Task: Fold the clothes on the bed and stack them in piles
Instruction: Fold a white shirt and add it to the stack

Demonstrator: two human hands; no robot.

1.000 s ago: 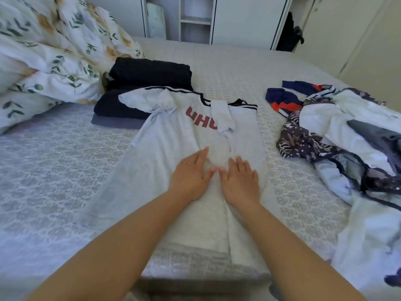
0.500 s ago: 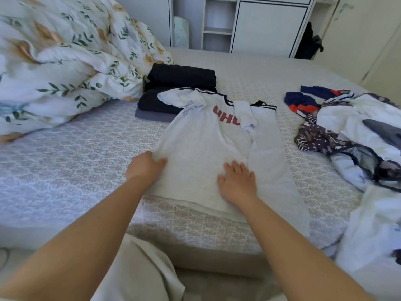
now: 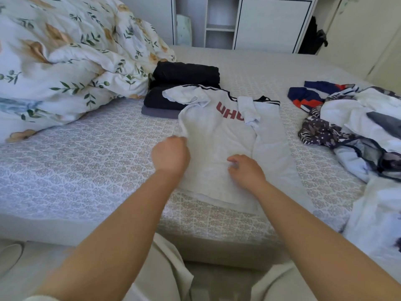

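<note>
The left hand (image 3: 170, 154) grips the left edge of the white T-shirt (image 3: 219, 148) lying on the bed (image 3: 86, 159), the right hand (image 3: 246, 170) presses it with loosely bent fingers, and a hasty fold may undo the tucked sleeve (image 3: 248, 111).

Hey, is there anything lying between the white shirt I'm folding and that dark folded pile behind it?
Nothing visible does. The white shirt reaches the dark pile, its left sleeve lying over the pile's front edge. The unfolded clothes lie off to the right.
</note>
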